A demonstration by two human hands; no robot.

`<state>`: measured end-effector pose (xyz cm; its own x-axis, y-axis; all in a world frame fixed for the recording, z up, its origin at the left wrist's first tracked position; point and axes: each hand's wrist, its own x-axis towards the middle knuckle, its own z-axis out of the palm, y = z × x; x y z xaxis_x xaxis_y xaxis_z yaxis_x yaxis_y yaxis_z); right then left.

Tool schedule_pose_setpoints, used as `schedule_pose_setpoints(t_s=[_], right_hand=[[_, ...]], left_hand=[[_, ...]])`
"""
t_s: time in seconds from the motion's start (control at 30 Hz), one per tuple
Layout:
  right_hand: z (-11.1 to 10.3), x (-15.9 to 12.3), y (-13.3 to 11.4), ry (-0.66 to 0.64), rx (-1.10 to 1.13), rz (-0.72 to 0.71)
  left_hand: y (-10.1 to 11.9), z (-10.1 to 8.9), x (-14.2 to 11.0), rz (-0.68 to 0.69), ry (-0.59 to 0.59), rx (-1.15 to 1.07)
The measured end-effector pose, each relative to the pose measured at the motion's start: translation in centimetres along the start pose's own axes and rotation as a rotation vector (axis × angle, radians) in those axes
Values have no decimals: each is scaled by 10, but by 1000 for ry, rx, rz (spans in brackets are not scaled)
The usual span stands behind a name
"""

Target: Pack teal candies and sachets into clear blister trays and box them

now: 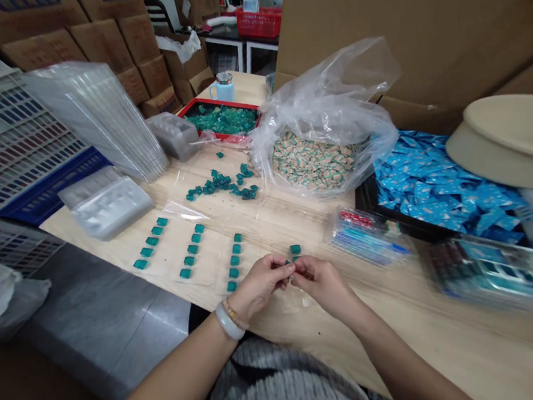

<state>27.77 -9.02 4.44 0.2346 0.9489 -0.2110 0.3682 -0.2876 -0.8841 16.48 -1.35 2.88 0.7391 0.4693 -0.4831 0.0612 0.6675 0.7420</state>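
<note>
Left hand (265, 282) and right hand (323, 282) both pinched nearly closed on 1 small dark piece (288, 262), can't tell exactly what. I'd go light, fingertips only, near the table's (354, 348) near edge.

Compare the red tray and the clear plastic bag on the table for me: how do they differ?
The red tray is low and keeps a firm shape; the clear plastic bag is loose and crumpled, and rises higher.
The tray holds translucent teal pieces; the bag holds opaque, pale patterned pieces.
Both sit on the table and hold many small pieces.
</note>
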Motion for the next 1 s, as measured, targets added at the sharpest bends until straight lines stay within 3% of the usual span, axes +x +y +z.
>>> schedule_pose_setpoints(t_s=[0.17,0.37,0.53,0.7,0.8,1.0], right_hand=[[-1,0,1,-22,46,66],[-2,-1,10,-80,300,227],[-5,-3,3,-101,29,86],[-1,-4,0,-39,-280,-46],[3,-4,6,-34,-133,18],[1,-9,6,-36,444,271]], left_hand=[[-2,1,0,36,5,69],[-2,1,1,75,-36,196],[-3,-2,-2,-16,0,140],[-4,-5,-5,-70,11,115],[-3,-7,-7,-80,-4,113],[0,-12,-8,-55,-91,151]])
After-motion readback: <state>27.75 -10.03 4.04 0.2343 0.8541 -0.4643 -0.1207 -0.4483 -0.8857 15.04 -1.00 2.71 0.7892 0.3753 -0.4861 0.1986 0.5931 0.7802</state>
